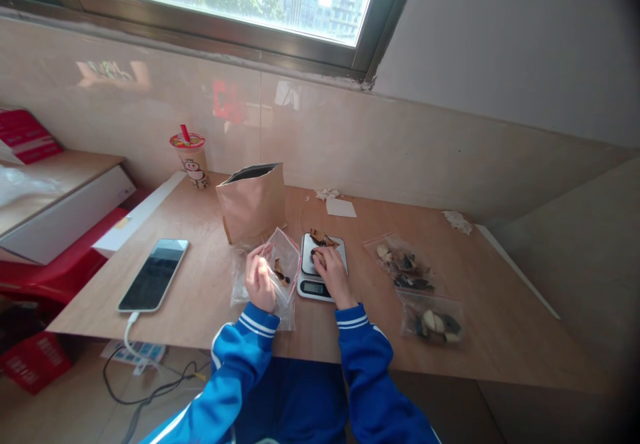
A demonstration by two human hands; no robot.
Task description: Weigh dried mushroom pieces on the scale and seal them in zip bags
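Blue sleeves nearest. Left hand left of scale, fingers pinching clear bag; right hand above scale, fingers bunched at dried pieces atop it, grip unclear. Brushing could spill pieces; bag edge could skew reading.

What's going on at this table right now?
A person in blue sleeves has the left hand on a clear zip bag with a few dark, dried-looking pieces inside. The right hand is over a digital kitchen scale, fingers at more dried pieces there; its readout is too small to read. Filled zip bags lie to the right, and an open kraft paper pouch stands behind the left hand.
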